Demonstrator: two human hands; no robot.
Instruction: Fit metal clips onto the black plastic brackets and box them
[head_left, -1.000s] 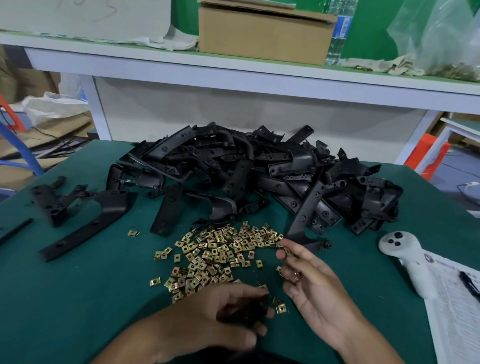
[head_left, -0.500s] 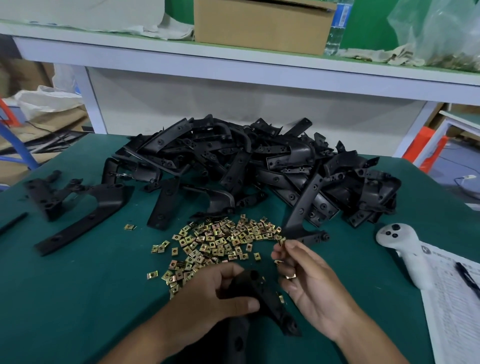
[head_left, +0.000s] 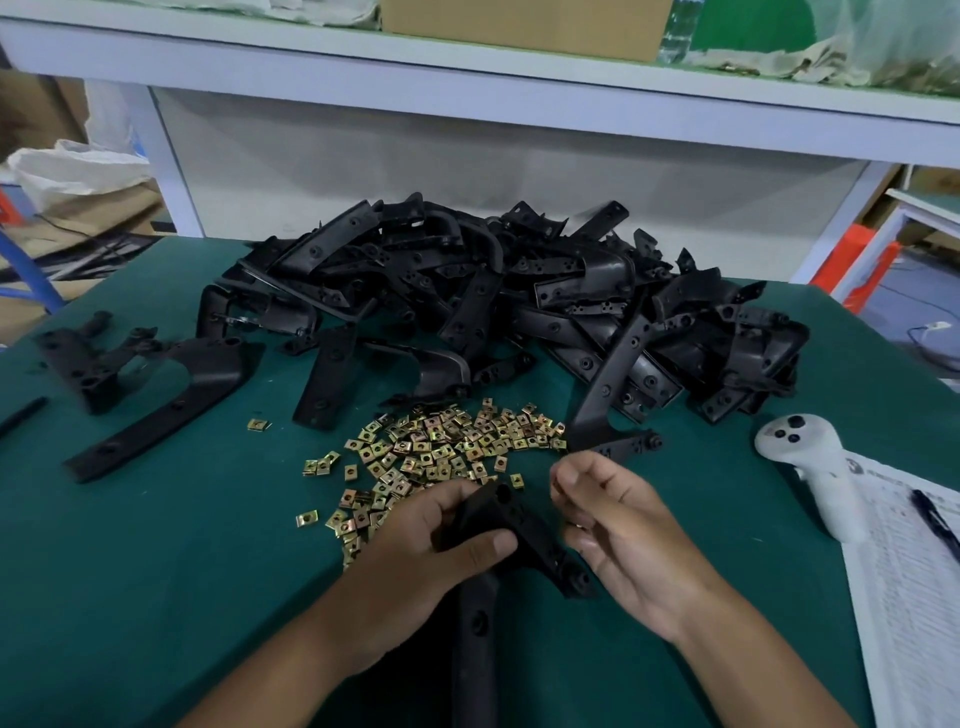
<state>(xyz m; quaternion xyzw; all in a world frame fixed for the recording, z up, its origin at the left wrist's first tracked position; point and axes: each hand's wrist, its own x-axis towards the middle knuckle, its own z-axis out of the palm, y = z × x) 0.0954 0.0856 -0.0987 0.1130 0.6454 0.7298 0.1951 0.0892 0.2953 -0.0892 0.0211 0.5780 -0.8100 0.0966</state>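
Note:
My left hand (head_left: 436, 540) grips a black plastic bracket (head_left: 498, 525) near the table's front edge, thumb across its top; its long arm (head_left: 475, 639) runs down toward me. My right hand (head_left: 618, 530) is just right of the bracket, fingers curled; in earlier frames it held small metal clips, which are hidden now. Loose brass-coloured metal clips (head_left: 447, 447) lie scattered on the green table (head_left: 156, 545) just beyond my hands. Behind them sits a large heap of black brackets (head_left: 519, 301).
Two separate brackets (head_left: 150, 384) lie at the left. A white hand controller (head_left: 810, 467) and a printed sheet (head_left: 914, 587) with a pen lie at the right. A white shelf (head_left: 467, 78) with a cardboard box (head_left: 524, 26) spans the back.
My left hand has lifted the bracket into view and turned its end up toward my right hand. My right hand has closed its fingers and come in next to the bracket.

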